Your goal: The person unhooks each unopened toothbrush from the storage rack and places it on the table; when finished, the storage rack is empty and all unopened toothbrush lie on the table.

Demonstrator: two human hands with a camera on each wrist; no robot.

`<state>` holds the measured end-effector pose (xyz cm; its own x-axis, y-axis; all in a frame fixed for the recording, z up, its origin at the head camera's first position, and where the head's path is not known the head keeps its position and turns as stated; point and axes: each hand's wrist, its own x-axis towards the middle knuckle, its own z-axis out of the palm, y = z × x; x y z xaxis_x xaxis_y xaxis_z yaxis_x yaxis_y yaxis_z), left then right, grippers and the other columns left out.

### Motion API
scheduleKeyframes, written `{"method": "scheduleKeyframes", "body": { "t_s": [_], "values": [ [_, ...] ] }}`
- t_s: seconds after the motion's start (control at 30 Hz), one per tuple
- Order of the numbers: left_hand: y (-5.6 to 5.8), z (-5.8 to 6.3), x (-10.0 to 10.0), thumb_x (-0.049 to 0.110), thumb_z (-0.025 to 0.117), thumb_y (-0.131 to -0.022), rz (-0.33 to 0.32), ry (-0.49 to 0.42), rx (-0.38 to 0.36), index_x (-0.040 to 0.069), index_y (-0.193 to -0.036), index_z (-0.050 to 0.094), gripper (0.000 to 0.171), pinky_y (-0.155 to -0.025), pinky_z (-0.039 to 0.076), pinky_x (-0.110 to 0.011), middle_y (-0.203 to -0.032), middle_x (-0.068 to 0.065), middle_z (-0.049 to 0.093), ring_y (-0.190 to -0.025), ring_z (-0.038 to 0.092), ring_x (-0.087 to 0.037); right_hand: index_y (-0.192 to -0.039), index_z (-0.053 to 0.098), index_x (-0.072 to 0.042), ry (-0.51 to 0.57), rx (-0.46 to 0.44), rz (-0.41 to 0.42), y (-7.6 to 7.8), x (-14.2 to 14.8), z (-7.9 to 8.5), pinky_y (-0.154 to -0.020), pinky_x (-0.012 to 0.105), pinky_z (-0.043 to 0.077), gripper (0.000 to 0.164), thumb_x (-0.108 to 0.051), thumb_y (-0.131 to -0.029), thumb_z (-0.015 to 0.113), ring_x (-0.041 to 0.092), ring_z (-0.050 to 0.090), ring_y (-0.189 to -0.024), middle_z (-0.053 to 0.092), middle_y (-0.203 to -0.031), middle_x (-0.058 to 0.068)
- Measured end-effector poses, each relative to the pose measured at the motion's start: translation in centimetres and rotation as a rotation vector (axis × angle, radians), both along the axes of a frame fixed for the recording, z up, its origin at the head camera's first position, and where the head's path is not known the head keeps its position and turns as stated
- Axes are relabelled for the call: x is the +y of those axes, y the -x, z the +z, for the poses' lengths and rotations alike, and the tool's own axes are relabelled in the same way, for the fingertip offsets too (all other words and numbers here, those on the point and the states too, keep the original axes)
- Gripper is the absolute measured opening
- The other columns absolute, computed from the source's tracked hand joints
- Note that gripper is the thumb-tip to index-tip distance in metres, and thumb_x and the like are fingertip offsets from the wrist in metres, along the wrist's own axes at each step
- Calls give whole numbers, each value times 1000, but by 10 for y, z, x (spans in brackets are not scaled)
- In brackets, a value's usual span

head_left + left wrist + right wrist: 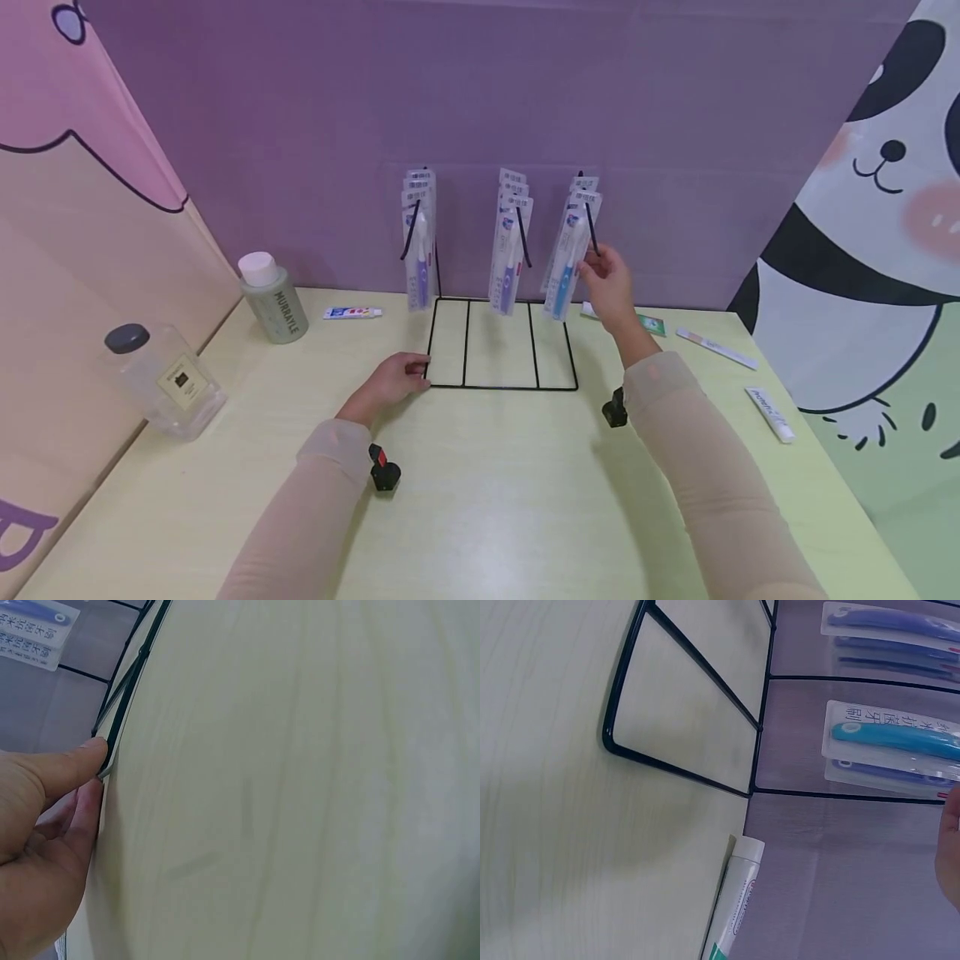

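Observation:
A black wire display rack (502,388) stands on the table against the purple backdrop. Packaged toothbrushes hang from its three hooks: purple packs (422,250) on the left, more purple packs (508,258) in the middle. On the right hook, a blue toothbrush pack (567,271) is in front, with another behind it. My left hand (393,379) pinches the rack's front left corner between thumb and fingers, low over the tabletop. Raised beside the right hook's tip, my right hand (611,287) pinches the right edge of the blue pack; its fingertips are partly hidden in the right wrist view.
A grey-green bottle (275,300) and a clear bottle (168,383) stand at the left. Toothpaste tubes lie about: a small tube (352,313) left of the rack, a white-and-green tube (735,900) behind my right hand, a white tube (770,415) far right near a slim box (716,347).

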<state>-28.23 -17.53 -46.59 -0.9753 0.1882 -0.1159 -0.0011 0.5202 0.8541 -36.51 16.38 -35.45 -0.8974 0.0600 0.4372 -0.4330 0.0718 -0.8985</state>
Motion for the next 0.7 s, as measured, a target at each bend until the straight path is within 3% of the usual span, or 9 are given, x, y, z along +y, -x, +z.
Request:
{"method": "scheduleKeyframes", "body": {
  "t_s": [0.27,0.4,0.53,0.7],
  "values": [
    [3,-2,-1,3,64,-83,14,-4,-2,-2,-126,49,46,-92,38,-37,-114,-16,53,-107,47,-28,-121,49,-3,-42,-25,-15,-11,21,11,-74,29,45,30,-2,-91,50,20,50,-88,53,-103,12],
    [3,-2,-2,3,63,-84,11,-7,14,-3,-126,49,45,-93,36,-38,-115,-18,52,-109,46,-29,-126,44,-7,-126,-112,-40,-18,44,13,-74,28,46,34,-5,-92,49,21,49,-90,50,-106,11],
    [3,-4,-2,4,63,-84,-6,-10,26,-3,-126,48,45,-94,36,-39,-115,-19,52,-109,46,-30,-132,36,-6,-209,-248,9,-25,73,-1,-70,30,50,41,-6,-93,47,19,50,-87,47,-105,13],
    [3,-5,-2,5,63,-84,3,-5,6,0,-127,48,46,-94,36,-38,-116,-16,52,-110,46,-28,-137,27,2,-284,-456,159,-36,106,-36,-67,33,51,47,-1,-92,43,17,53,-81,44,-107,22]
  ]
}}
